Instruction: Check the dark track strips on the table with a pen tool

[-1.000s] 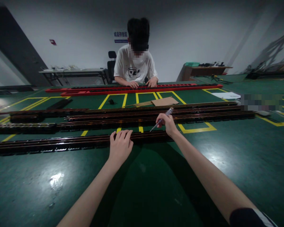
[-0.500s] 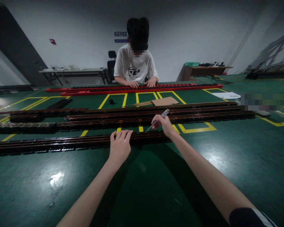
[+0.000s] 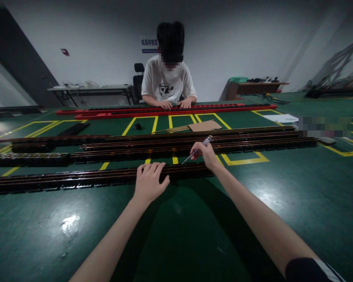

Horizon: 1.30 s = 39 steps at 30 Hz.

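My left hand point(image 3: 149, 181) lies on the near long dark rail point(image 3: 76, 178), fingers curled over its top and thumb out to the side. My right hand point(image 3: 205, 153) is closed in a pinch on a clear-handled screwdriver point(image 3: 197, 149), whose tip points down-left at the rail just right of my left hand. Both forearms reach forward over the green surface point(image 3: 179, 227).
Several more long dark rails point(image 3: 194, 143) lie in rows beyond the near one. A cardboard sheet point(image 3: 204, 125) lies farther back. Across from me a person point(image 3: 167, 80) has both hands on a long red rail point(image 3: 170, 111). Benches stand along the back wall.
My right hand moved a little left with the screwdriver and its tip dipped towards the rail. My left hand slid slightly nearer and its thumb spread outward.
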Available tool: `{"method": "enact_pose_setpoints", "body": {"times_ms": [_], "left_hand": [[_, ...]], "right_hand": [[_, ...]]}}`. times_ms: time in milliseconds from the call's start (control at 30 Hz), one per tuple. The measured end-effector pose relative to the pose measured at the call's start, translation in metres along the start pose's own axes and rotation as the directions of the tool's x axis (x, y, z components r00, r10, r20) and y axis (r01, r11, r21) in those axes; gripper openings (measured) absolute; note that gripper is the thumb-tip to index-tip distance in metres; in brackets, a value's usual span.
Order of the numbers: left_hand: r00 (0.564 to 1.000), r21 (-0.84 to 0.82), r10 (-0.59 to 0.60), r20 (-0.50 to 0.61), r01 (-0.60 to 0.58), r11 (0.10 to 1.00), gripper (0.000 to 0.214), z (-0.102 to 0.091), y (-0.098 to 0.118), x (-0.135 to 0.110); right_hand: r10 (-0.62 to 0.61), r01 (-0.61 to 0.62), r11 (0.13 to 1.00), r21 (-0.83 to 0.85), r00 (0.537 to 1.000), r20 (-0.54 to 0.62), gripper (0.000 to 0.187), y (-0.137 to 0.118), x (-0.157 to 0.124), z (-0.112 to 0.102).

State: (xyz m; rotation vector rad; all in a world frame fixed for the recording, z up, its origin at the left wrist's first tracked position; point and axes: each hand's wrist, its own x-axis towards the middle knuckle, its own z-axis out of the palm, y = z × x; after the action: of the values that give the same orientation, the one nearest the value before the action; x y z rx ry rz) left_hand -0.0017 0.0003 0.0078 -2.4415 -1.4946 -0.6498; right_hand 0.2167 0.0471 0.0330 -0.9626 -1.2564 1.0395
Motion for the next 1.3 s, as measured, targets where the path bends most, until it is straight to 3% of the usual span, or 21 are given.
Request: {"method": "enact_pose_setpoints", "body": {"times_ms": [767, 1300], "left_hand": [[0.995, 0.054, 0.005, -0.101, 0.000, 0.999, 0.032, 0.0056, 0.0040, -0.0021], [0.997, 0.043, 0.012, -0.078, -0.008, 0.999, 0.034, 0.0050, 0.0027, -0.0024]], "right_hand": [[-0.018, 0.017, 1.000, -0.015, 0.997, -0.073, 0.023, -0.0031, 0.0008, -0.0065], [-0.018, 0.017, 1.000, -0.007, 0.993, -0.116, 0.023, -0.0004, 0.0019, -0.0104]]}}
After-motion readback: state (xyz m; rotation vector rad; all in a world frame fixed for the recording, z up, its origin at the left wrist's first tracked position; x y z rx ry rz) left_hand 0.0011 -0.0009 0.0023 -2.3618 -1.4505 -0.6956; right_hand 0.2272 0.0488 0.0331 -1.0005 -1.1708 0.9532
